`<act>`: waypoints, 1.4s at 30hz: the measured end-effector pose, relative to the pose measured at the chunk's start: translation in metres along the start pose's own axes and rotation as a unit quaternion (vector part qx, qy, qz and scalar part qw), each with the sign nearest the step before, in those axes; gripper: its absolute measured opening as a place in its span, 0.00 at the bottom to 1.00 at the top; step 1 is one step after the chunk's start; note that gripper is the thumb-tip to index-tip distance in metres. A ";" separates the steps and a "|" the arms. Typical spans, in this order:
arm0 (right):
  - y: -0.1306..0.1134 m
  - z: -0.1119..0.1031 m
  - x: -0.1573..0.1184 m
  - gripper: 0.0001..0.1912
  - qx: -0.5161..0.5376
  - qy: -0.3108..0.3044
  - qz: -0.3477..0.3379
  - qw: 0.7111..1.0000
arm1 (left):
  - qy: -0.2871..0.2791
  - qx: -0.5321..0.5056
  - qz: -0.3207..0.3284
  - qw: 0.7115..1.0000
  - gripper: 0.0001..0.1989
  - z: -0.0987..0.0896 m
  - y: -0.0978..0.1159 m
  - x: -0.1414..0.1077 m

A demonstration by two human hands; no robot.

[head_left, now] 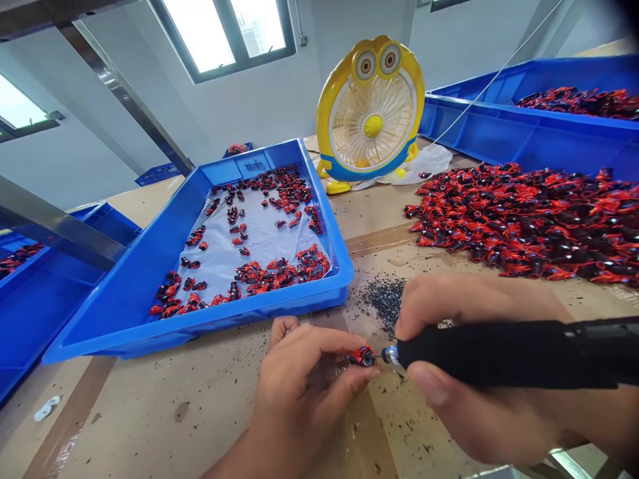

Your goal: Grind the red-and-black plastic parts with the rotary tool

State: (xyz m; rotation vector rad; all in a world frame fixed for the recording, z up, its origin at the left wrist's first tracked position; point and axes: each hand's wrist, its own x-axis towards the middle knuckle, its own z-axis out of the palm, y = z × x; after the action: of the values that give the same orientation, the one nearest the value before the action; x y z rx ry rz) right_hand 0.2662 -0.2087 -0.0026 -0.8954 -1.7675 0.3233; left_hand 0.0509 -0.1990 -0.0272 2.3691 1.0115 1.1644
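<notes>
Pinched between thumb and forefinger of my left hand (304, 372) is a small red and black plastic part (362, 356). My right hand (464, 306) wraps round a black pen-shaped rotary tool (499, 352) with a silver collar. The tool's thin tip points left and meets, or nearly meets, the right end of the part; I cannot tell if it touches. Black shavings (384, 299) lie on the table just behind both hands. A blue tray (219, 332) stands behind my left hand, with several similar red and black parts on a white sheet inside.
A large heap of red and black parts (509, 219) covers the table at the right. Behind it stand blue bins (504, 133). A yellow and blue fan (372, 126) is at the back. Metal posts (124, 93) and another blue bin (54, 293) are on the left.
</notes>
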 end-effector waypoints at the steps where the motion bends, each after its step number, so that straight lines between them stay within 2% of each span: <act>1: 0.000 0.001 -0.001 0.04 -0.006 -0.005 -0.005 1.000 | 0.001 0.001 -0.001 1.000 0.04 0.000 0.000 0.000; 5: 0.001 0.003 -0.002 0.02 -0.015 0.018 -0.008 1.000 | 0.005 0.009 -0.008 1.000 0.04 -0.003 0.001 0.002; 10: 0.004 -0.001 -0.002 0.02 0.004 -0.032 -0.001 0.999 | -0.010 0.003 0.010 1.000 0.04 -0.001 0.000 0.002; 14: 0.004 -0.006 0.000 0.04 -0.039 -0.039 -0.021 0.998 | -0.008 0.006 -0.010 1.000 0.03 -0.001 -0.001 0.000; 18: 0.002 -0.009 0.001 0.04 -0.042 -0.055 -0.009 0.998 | -0.001 0.011 0.004 1.000 0.02 -0.003 -0.002 0.000; 24: 0.005 -0.007 -0.001 0.04 -0.075 -0.038 -0.007 0.996 | -0.010 0.017 -0.002 1.000 0.02 -0.005 -0.004 0.000; 30: 0.005 -0.002 -0.003 0.01 -0.044 -0.022 0.003 0.999 | -0.022 0.019 0.013 0.999 0.05 -0.003 -0.003 0.003; 35: 0.006 0.001 -0.004 0.03 -0.036 -0.016 -0.009 0.999 | -0.025 0.001 0.018 1.000 0.09 -0.003 -0.003 0.004; 42: 0.001 0.004 -0.004 0.07 -0.006 -0.007 0.017 1.000 | -0.038 -0.007 0.013 0.999 0.09 -0.002 -0.003 0.001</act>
State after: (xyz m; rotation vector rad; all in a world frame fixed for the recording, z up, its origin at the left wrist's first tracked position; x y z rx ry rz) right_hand 0.2637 -0.2106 -0.0077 -0.9340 -1.7708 0.3425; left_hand 0.0485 -0.1966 -0.0276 2.4022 0.9466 1.0795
